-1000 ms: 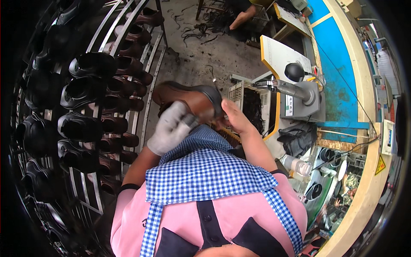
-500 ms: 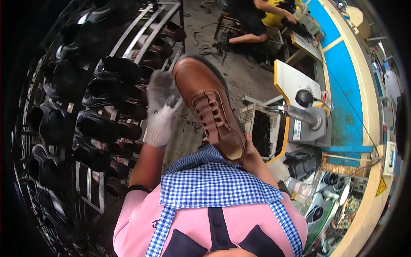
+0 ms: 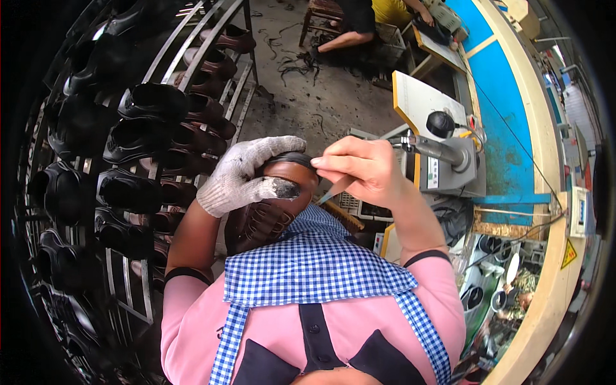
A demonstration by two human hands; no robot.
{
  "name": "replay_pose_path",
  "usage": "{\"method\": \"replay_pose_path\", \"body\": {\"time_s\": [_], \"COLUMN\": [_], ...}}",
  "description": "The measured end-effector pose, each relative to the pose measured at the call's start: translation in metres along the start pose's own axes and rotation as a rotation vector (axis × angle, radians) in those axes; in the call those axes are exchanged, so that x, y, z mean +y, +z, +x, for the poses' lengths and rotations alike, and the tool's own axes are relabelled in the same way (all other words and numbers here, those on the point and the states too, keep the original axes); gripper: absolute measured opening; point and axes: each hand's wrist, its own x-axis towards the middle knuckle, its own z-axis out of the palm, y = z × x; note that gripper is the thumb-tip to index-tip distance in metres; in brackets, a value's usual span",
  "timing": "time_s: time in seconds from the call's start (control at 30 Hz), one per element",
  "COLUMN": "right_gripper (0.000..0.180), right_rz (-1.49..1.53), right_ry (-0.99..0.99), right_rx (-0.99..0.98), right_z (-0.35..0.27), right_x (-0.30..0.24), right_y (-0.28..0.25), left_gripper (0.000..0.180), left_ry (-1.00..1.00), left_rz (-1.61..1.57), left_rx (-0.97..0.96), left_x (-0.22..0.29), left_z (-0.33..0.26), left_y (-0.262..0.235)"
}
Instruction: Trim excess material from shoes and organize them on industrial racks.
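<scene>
A brown laced leather shoe (image 3: 290, 172) with a dark sole is held in front of my apron. My left hand (image 3: 247, 173), in a grey-white knit glove, is closed around its toe end, with a blackened thumb tip lying on the leather. My bare right hand (image 3: 362, 168) is pinched at the sole's edge. A thin pointed tool (image 3: 332, 191) sticks out below its fingers, pale at the tip; most of it is hidden in the hand. The lower part of the shoe is in shadow near the apron.
A metal rack (image 3: 247, 48) on the left carries several black and brown shoes. To the right stand a bench machine (image 3: 452, 151) and a blue-topped table (image 3: 507, 128). Another person (image 3: 350, 25) sits at the far side, with dark scraps (image 3: 298, 67) on the floor nearby.
The shoe has come down and been turned. My left hand, apart from it before, now grips its toe. My right hand has left the heel and pinches a tool at the sole edge.
</scene>
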Motion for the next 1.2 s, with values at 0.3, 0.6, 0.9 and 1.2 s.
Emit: {"method": "replay_pose_path", "body": {"time_s": [0.3, 0.6, 0.9, 1.2], "right_gripper": [0.007, 0.025, 0.023, 0.038], "right_rz": [-0.515, -0.216, 0.280, -0.109], "right_ry": [-0.213, -0.037, 0.617, 0.480], "right_rx": [-0.457, -0.493, -0.124, 0.032], "right_z": [0.022, 0.016, -0.024, -0.056], "right_x": [-0.032, -0.012, -0.016, -0.035], "right_y": [-0.022, -0.008, -0.003, 0.021], "left_gripper": [0.069, 0.077, 0.078, 0.076], "left_ry": [0.002, -0.080, -0.115, -0.278], "left_rz": [0.114, -0.077, -0.105, -0.062], "left_rx": [-0.114, -0.145, -0.121, 0.062], "left_x": [-0.002, -0.017, -0.019, -0.011], "left_z": [0.002, 0.003, -0.001, -0.001], "left_y": [0.011, 0.020, 0.010, 0.013]}}
